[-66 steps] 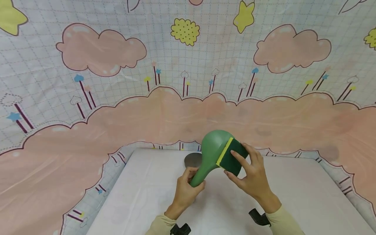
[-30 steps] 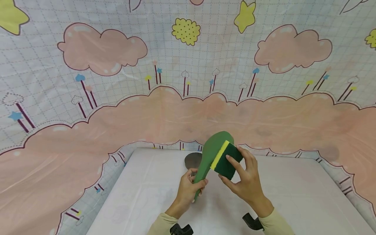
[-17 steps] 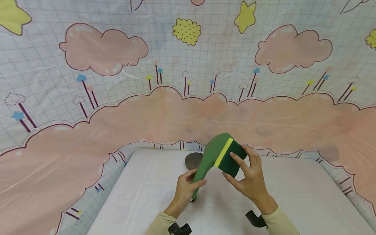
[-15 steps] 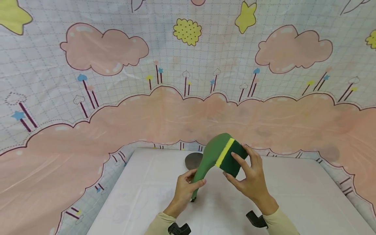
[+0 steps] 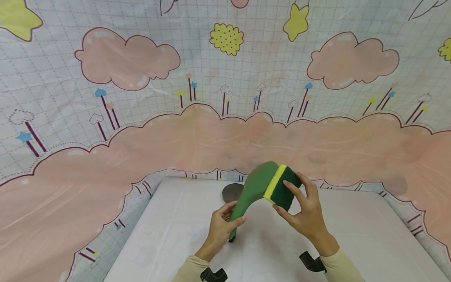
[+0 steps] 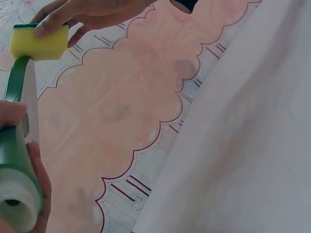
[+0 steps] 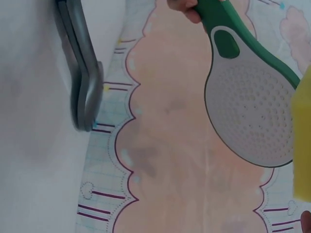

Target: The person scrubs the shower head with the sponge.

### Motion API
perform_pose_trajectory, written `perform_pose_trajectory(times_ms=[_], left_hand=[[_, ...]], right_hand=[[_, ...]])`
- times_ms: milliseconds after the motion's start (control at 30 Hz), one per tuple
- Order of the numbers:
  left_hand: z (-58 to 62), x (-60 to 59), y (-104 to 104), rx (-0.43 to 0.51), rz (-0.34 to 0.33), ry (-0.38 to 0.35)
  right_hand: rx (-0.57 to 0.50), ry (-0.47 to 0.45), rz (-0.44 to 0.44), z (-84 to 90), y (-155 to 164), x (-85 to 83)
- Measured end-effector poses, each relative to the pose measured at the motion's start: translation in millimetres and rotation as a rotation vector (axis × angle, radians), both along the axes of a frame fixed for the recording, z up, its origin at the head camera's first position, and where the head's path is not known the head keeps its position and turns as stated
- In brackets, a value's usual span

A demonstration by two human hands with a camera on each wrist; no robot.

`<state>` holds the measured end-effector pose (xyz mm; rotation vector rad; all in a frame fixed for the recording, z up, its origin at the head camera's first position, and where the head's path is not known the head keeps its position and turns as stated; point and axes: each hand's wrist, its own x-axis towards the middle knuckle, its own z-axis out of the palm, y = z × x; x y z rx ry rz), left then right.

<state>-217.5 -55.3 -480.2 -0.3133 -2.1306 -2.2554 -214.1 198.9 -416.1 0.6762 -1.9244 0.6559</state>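
My left hand (image 5: 220,229) grips the handle of a green handheld shower head (image 5: 256,183), raised over the table with its head up and tilted right. The right wrist view shows its pale, nozzle-dotted spray face (image 7: 248,107); the left wrist view looks at the open handle end (image 6: 17,201). In my right hand (image 5: 310,217) a yellow sponge with a dark green scouring side (image 5: 286,192) is pinched between thumb and fingers. The sponge's yellow side (image 6: 41,42) lies against the rim of the shower head, by its top edge.
Behind the left hand, a dark grey round-ended object (image 5: 231,192) stands on the white-covered table (image 5: 169,223); the right wrist view shows it as a slim grey shape (image 7: 85,92). A patterned pink and white cloth (image 5: 211,145) hangs behind the table. Black camera mounts (image 5: 312,261) sit at both wrists.
The shower head has rolled about its handle, from its rounded back facing the head camera to a more side-on pose. The sponge shifted left, then back right and slightly outward along the rim.
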Motion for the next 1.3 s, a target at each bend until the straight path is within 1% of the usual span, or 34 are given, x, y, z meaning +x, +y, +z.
perform_pose_trajectory(times_ms=[200,333,467,533,600,733,800,900,1033,1100,1233,1300], left_hand=[[-0.6,-0.3,-4.7,0.006,-0.041,0.031],[-0.9,-1.1,-8.1,-0.027,-0.086,0.055],[-1.8,-2.2,-9.3,-0.063,-0.106,0.067],[-3.2,-2.6,-9.0,-0.091,-0.093,0.090],[-5.1,-3.1,-8.3,-0.132,-0.066,0.135],[-8.8,-3.6,-6.8,-0.223,0.020,0.233],[-10.0,-4.4,-6.3,-0.237,0.058,0.263],[-11.1,-4.9,-6.2,-0.234,0.089,0.277],[-12.4,-4.1,-8.0,-0.218,0.087,0.265],[-12.9,-3.5,-9.6,-0.209,0.076,0.254],[-12.6,-2.7,-14.1,-0.206,0.056,0.254],[-12.9,-2.4,-17.3,-0.211,0.048,0.266]], right_hand=[[-0.027,-0.051,-0.008,2.0,3.9,1.1],[-0.043,-0.063,0.013,2.0,2.2,2.3],[-0.049,-0.065,0.031,1.2,-1.3,3.7],[-0.049,-0.063,0.035,0.7,-3.0,4.2],[-0.048,-0.061,0.041,0.2,-4.2,4.7],[-0.038,-0.052,0.047,-1.0,-5.2,5.5],[-0.032,-0.045,0.056,-1.0,-5.2,5.4],[-0.026,-0.048,0.068,0.0,-4.8,5.7],[-0.023,-0.068,0.076,0.9,-3.6,7.6],[-0.025,-0.074,0.074,1.0,-2.5,8.4],[-0.025,-0.087,0.071,1.7,1.3,7.6],[-0.034,-0.104,0.105,2.4,3.9,6.5]])
